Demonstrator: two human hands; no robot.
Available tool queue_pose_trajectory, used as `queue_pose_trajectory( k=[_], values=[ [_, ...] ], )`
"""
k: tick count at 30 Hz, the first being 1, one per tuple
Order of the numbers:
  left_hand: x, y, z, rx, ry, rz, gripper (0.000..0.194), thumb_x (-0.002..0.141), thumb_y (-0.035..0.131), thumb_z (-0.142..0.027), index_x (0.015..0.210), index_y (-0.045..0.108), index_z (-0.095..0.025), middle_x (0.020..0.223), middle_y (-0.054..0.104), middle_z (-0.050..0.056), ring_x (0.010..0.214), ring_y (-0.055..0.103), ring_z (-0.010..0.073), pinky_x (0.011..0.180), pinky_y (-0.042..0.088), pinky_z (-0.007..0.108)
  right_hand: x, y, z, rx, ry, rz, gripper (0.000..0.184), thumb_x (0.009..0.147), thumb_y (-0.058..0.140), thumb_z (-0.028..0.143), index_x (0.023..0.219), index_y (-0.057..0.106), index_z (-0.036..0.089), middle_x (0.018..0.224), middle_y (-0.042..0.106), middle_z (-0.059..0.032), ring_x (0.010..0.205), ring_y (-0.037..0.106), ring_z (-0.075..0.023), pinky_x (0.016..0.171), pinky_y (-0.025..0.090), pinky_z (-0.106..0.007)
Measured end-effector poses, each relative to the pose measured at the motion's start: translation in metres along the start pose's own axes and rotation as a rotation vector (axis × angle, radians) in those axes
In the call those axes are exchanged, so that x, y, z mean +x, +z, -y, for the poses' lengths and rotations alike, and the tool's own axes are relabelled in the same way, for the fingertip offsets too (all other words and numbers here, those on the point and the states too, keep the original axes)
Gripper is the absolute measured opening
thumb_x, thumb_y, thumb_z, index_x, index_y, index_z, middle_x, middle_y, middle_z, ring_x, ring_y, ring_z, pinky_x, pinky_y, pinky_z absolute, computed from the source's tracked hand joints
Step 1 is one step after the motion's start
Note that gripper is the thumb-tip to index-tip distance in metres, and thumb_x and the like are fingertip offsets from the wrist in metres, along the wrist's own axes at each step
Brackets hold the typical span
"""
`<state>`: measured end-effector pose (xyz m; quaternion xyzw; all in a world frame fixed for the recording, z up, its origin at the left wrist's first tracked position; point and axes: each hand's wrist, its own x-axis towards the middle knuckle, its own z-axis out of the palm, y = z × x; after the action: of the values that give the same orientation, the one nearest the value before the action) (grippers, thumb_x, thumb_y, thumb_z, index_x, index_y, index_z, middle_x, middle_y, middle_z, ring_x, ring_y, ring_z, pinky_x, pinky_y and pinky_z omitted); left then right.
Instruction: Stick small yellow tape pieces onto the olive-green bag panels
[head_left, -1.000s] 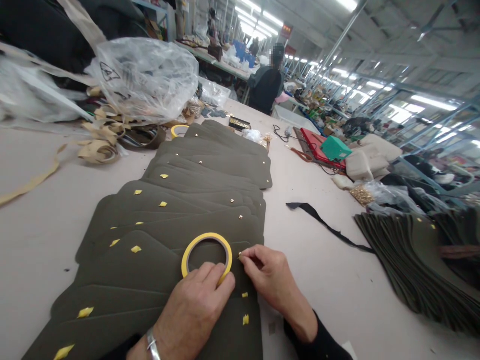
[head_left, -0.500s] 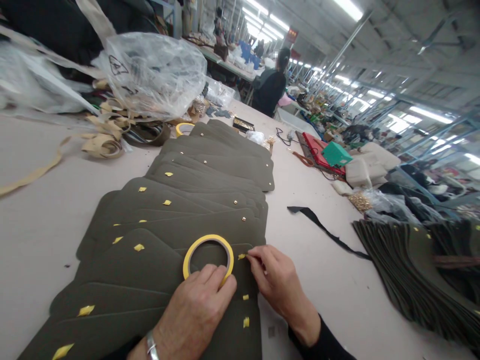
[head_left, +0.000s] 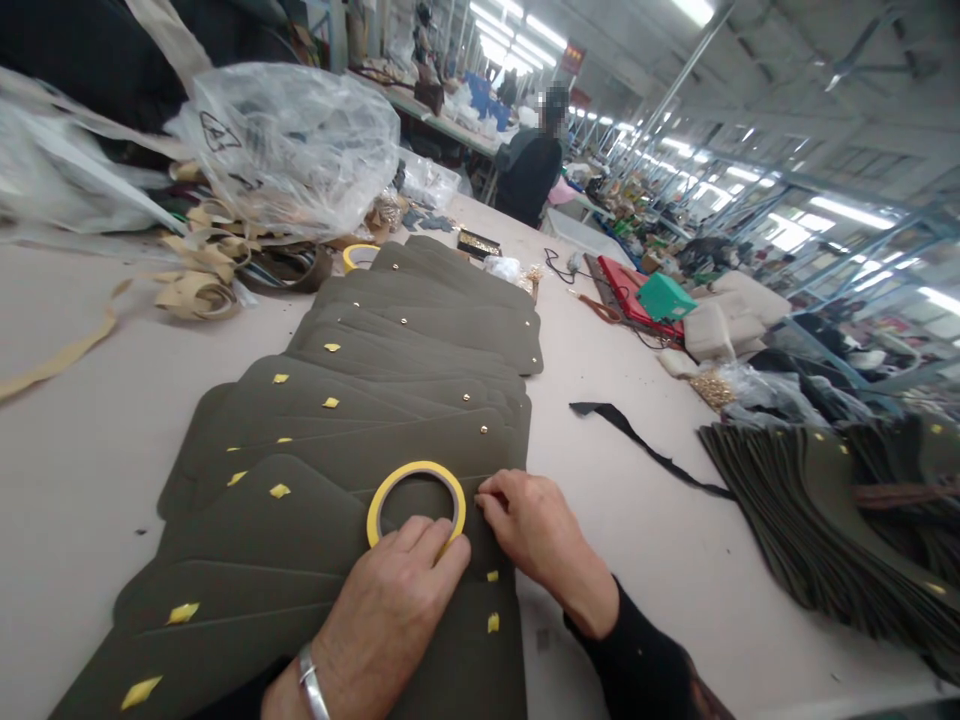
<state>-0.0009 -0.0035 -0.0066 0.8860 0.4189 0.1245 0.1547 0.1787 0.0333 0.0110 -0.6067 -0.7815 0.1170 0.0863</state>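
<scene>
Dark olive flat panels (head_left: 315,545) lie overlapped in a long fanned row on the table. Small yellow tape bits (head_left: 280,490) dot the nearer ones; small gold studs (head_left: 484,429) show on farther ones. My left hand (head_left: 394,605), a metal bangle at its wrist, is closed on the near rim of a roll of yellow tape (head_left: 379,500), which rests on the panels. To the right of the roll, my right hand (head_left: 534,520) has thumb and forefinger pinched together at a panel's right end. Its fingertips cover that spot, so whatever is between them is hidden.
Beyond the panels lie a second tape roll (head_left: 360,257) and a small dark tray (head_left: 478,244). At left are tan strips (head_left: 196,295) and a plastic bag (head_left: 292,150). On the right lie a black strip (head_left: 637,440) and more stacked panels (head_left: 795,500). A person (head_left: 531,170) is farther back.
A gold stud showed at my right fingertips first, then a yellow tape bit there; now the fingers cover that spot, having shifted slightly left. My left hand keeps the roll almost still.
</scene>
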Motion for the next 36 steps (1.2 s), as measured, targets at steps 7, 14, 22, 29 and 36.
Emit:
queue_pose_trajectory(
  k=[7, 14, 22, 29, 36],
  values=[
    [-0.001, 0.002, 0.004, -0.004, 0.043, -0.092, 0.021, 0.082, 0.055, -0.003, 0.094, 0.060, -0.019, 0.095, 0.065, 0.004, 0.086, 0.060, 0.0225, 0.073, 0.056, 0.037, -0.005, -0.005, -0.009, 0.247, 0.073, -0.073, 0.023, 0.085, 0.062, 0.021, 0.108, 0.062, 0.018, 0.086, 0.065, -0.0035, 0.074, 0.060, -0.0169, 0.070, 0.047, -0.028],
    [-0.003, -0.008, 0.013, -0.075, 0.168, -0.510, 0.021, 0.093, 0.041, -0.011, 0.102, 0.059, -0.018, 0.097, 0.067, 0.005, 0.084, 0.063, 0.0185, 0.073, 0.054, 0.031, -0.023, -0.024, -0.005, 0.559, 0.159, 0.006, 0.014, 0.089, 0.054, 0.020, 0.092, 0.068, 0.020, 0.069, 0.063, 0.0029, 0.062, 0.055, -0.0120, 0.060, 0.040, -0.022],
    [0.001, -0.024, 0.021, -0.139, 0.166, -0.536, 0.022, 0.096, 0.044, -0.016, 0.113, 0.056, -0.018, 0.102, 0.068, 0.003, 0.092, 0.065, 0.0130, 0.082, 0.052, 0.023, -0.050, -0.009, -0.019, 0.487, 0.237, 0.084, 0.018, 0.090, 0.051, 0.019, 0.093, 0.068, 0.021, 0.059, 0.058, 0.0046, 0.054, 0.052, -0.0116, 0.054, 0.037, -0.022],
    [-0.007, -0.017, 0.022, 0.057, 0.143, -0.126, 0.027, 0.091, 0.047, -0.011, 0.114, 0.056, -0.020, 0.092, 0.066, 0.003, 0.081, 0.062, 0.0206, 0.071, 0.055, 0.036, -0.056, -0.004, -0.019, 0.366, 0.161, -0.084, 0.023, 0.090, 0.053, 0.018, 0.111, 0.060, 0.020, 0.091, 0.066, -0.0043, 0.080, 0.062, -0.0178, 0.075, 0.048, -0.030],
    [-0.011, -0.016, 0.020, 0.041, 0.145, 0.088, 0.026, 0.091, 0.047, -0.012, 0.113, 0.056, -0.023, 0.094, 0.061, 0.003, 0.086, 0.055, 0.0221, 0.078, 0.049, 0.041, -0.084, -0.011, 0.002, 0.308, 0.090, 0.097, 0.022, 0.092, 0.054, 0.020, 0.113, 0.060, 0.021, 0.104, 0.065, -0.0064, 0.096, 0.060, -0.0218, 0.087, 0.047, -0.035]
  ],
)
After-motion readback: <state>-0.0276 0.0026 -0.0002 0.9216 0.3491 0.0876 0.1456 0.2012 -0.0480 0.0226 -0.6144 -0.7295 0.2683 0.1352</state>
